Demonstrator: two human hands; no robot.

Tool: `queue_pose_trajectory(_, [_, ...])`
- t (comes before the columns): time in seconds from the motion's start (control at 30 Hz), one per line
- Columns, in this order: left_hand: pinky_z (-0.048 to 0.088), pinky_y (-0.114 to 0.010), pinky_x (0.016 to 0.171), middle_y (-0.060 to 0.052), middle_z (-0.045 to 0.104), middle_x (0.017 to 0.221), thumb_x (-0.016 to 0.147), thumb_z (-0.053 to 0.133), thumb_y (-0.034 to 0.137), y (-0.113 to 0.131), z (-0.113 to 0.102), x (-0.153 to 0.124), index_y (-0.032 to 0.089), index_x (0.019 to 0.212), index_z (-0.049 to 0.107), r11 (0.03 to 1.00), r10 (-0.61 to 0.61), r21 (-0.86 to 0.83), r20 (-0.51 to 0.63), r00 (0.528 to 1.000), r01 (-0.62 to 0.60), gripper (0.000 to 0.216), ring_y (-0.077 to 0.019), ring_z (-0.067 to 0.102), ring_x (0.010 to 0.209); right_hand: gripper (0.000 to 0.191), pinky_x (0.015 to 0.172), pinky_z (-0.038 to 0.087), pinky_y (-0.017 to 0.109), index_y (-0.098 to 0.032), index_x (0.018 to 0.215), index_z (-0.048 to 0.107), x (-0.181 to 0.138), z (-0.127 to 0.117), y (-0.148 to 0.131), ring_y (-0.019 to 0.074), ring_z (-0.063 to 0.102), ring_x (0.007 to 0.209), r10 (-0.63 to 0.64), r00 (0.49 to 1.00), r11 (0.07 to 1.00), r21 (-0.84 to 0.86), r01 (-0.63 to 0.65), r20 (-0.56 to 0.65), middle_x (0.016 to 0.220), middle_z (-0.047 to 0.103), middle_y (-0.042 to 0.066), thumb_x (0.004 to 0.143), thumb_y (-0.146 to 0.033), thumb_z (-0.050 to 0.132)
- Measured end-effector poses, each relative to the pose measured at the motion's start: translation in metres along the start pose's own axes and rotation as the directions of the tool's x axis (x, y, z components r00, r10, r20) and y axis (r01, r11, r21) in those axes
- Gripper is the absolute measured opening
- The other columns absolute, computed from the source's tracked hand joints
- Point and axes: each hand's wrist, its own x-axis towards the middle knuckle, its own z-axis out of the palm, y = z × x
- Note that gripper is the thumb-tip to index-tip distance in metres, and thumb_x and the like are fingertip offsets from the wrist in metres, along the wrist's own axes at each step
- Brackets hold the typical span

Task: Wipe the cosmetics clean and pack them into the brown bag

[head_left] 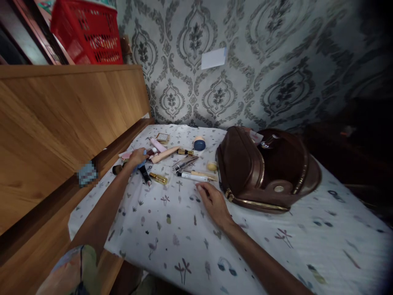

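- My left hand (138,157) reaches out to the far left of the bed sheet (172,229), into a scatter of cosmetics close to the wooden headboard (61,123).
- Its fingers are curled down over the pile. A bit of blue shows under them, but I cannot tell whether they pinch anything.
- Just beside that hand lie a black tube (145,174), a gold tube (159,178), a pink tube (158,144) and a long peach tube (164,154).
- My right hand (213,200) rests palm down on the sheet with its fingers spread loosely, holding nothing.
- The fingertips of my right hand are just short of a white tube (193,176), which lies flat near the middle of the scatter.
- A brown bag (245,164) lies unzipped just to the right of my right hand, its dark inside facing up.
- Further back sit a blue-lidded jar (199,143), a small square compact (162,137) and a small yellow round thing (211,166) close to the bag.
- A red basket (87,32) stands up behind the headboard, and a white slip of paper (214,58) is stuck to the patterned wallpaper.
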Motion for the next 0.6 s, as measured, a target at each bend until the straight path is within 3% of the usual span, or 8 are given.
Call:
queue_pose_trajectory(0.13, [0.047, -0.033, 0.087, -0.009, 0.071, 0.103, 0.08, 0.06, 0.027, 0.0, -0.001, -0.009, 0.016, 0.105, 0.066, 0.994, 0.007, -0.107, -0.099, 0.995, -0.017, 0.028, -0.0261, 0.062, 0.102, 0.029, 0.074, 0.05, 0.035, -0.02, 0.093, 0.066, -0.001, 0.0, -0.001, 0.0241, 0.066, 0.084, -0.022, 1.0, 1.0, -0.005, 0.022, -0.004, 0.093, 0.072, 0.008, 0.094, -0.038, 0.043])
queue_pose_trajectory(0.23, [0.047, -0.034, 0.093, -0.009, 0.07, 0.112, 0.083, 0.056, 0.029, 0.006, -0.005, -0.019, 0.015, 0.111, 0.064, 0.966, 0.097, -0.224, -0.135, 0.986, -0.126, 0.033, -0.0245, 0.062, 0.105, 0.029, 0.078, 0.051, 0.038, -0.02, 0.095, 0.066, -0.001, 0.0, 0.002, 0.0248, 0.065, 0.085, -0.032, 0.999, 0.999, -0.032, 0.032, -0.012, 0.093, 0.072, 0.009, 0.093, -0.037, 0.043])
queue_pose_trajectory(0.4, [0.05, -0.037, 0.093, -0.008, 0.072, 0.109, 0.08, 0.061, 0.043, 0.024, -0.009, -0.045, 0.013, 0.112, 0.065, 0.855, 0.31, -0.41, -0.084, 0.947, -0.316, 0.044, -0.0245, 0.064, 0.101, 0.032, 0.094, 0.05, 0.047, -0.019, 0.103, 0.068, -0.002, 0.004, 0.013, 0.0286, 0.063, 0.105, -0.073, 0.997, 0.992, -0.1, 0.071, -0.014, 0.107, 0.072, 0.013, 0.092, -0.036, 0.044])
queue_pose_trajectory(0.6, [0.048, -0.039, 0.098, -0.01, 0.071, 0.117, 0.08, 0.064, 0.049, 0.058, -0.003, -0.084, 0.015, 0.116, 0.067, 0.728, 0.48, -0.554, -0.01, 0.877, -0.404, 0.05, -0.0273, 0.064, 0.107, 0.039, 0.111, 0.038, 0.057, -0.019, 0.121, 0.066, -0.005, 0.013, 0.023, 0.0316, 0.048, 0.133, -0.14, 0.99, 0.982, -0.132, 0.134, -0.034, 0.138, 0.058, 0.015, 0.094, -0.038, 0.045])
